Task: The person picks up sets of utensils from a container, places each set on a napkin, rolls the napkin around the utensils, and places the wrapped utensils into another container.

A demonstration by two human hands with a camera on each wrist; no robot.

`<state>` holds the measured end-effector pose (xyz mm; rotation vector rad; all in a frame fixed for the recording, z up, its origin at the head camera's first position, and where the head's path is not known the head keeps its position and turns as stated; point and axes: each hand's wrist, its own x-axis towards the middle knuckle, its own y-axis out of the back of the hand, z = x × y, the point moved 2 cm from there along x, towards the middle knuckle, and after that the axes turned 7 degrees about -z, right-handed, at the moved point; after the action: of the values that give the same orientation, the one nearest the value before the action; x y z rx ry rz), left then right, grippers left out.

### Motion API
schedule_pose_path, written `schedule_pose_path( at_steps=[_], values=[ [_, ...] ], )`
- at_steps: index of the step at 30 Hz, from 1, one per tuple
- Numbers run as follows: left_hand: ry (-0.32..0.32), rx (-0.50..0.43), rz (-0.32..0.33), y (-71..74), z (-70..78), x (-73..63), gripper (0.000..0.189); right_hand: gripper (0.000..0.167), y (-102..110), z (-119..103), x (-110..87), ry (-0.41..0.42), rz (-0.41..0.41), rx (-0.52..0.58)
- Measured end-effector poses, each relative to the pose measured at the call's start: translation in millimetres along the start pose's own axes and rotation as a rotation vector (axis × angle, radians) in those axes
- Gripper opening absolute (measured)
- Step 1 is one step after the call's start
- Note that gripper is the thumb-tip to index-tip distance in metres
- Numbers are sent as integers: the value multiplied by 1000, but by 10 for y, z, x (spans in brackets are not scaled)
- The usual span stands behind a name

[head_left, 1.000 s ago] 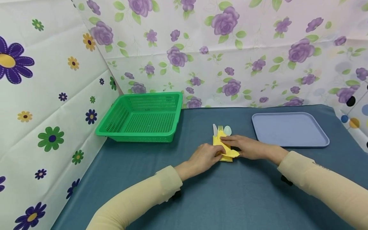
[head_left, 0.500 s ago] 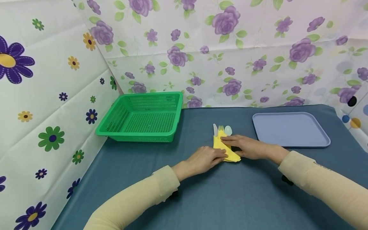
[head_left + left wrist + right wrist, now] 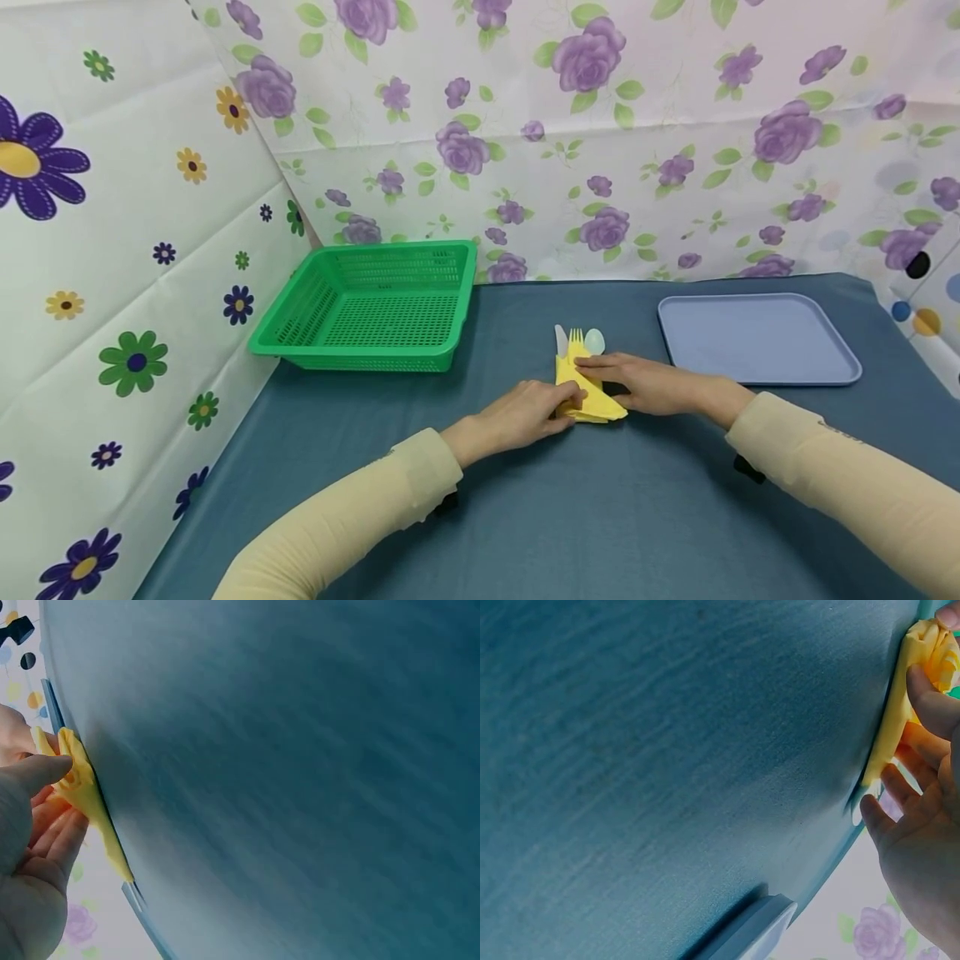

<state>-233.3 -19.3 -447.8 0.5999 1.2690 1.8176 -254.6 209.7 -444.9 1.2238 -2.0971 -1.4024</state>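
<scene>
A yellow napkin lies folded over plastic cutlery on the table, its loose corner pointing right. Out of its far end stick a white knife, a yellow fork and a pale spoon; their handles are hidden. My left hand pinches the napkin's lower left side with curled fingers, the thumb against the cloth in the left wrist view. My right hand rests across its right side with fingers extended, the thumb near the loose corner. In the right wrist view the right thumb touches the napkin's bunched side.
A green perforated basket stands at the back left with nothing in it. A flat blue-grey tray lies at the back right, beyond my right hand. Flowered cloth hangs behind and on the left of the blue-covered table.
The napkin's lower flap, lifted and curled a second ago, now lies flatter toward the right. My left hand has smoothed over it and drawn back slightly left, fingers curling. The right hand stays put.
</scene>
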Motion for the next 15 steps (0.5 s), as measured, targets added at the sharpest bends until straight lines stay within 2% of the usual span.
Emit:
schedule_pose_path(
  at_steps=[3,10,15],
  values=[
    [-16,-1,-9,8,-19,-5,18,68,4,2,-2,-7,-7,-2],
    [-97,3,13,25,-51,-8,22,68,7,0,1,-28,-18,11],
    [-122,-11,2,33,-95,-5,23,66,19,-4,2,-34,-18,7]
  ],
)
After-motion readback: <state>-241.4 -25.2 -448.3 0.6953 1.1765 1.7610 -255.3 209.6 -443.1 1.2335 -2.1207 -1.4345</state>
